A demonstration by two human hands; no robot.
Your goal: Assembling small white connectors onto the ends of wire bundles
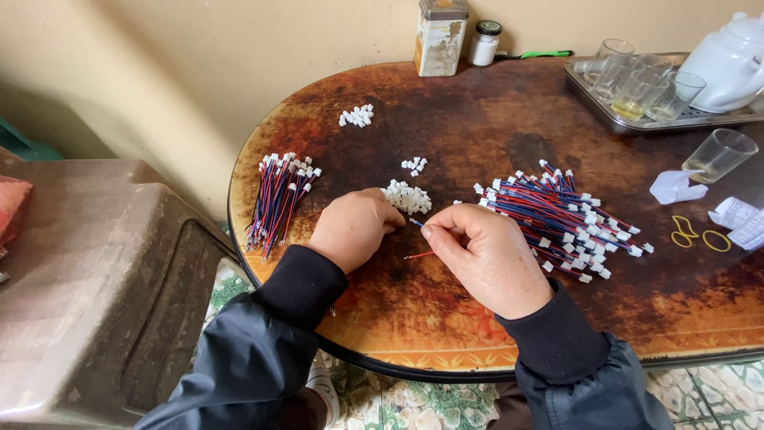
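Note:
My right hand (487,256) pinches a short red and blue wire pair (417,255); its blue tip pokes toward my left hand and the red end trails down on the table. My left hand (352,227) is curled with its fingertips at a small heap of white plastic connectors (408,197); what it holds is hidden. A big loose pile of red and blue wires with white plugs (562,218) lies just right of my right hand. A neater bundle of the same wires (278,199) lies to the left.
Two more small heaps of white connectors (356,116) (414,165) lie further back on the brown oval table (477,119). A metal tray of glasses (637,91), a white teapot (728,60), a tin (441,36), yellow rubber bands (683,231) and a grey plastic stool (95,271) surround it.

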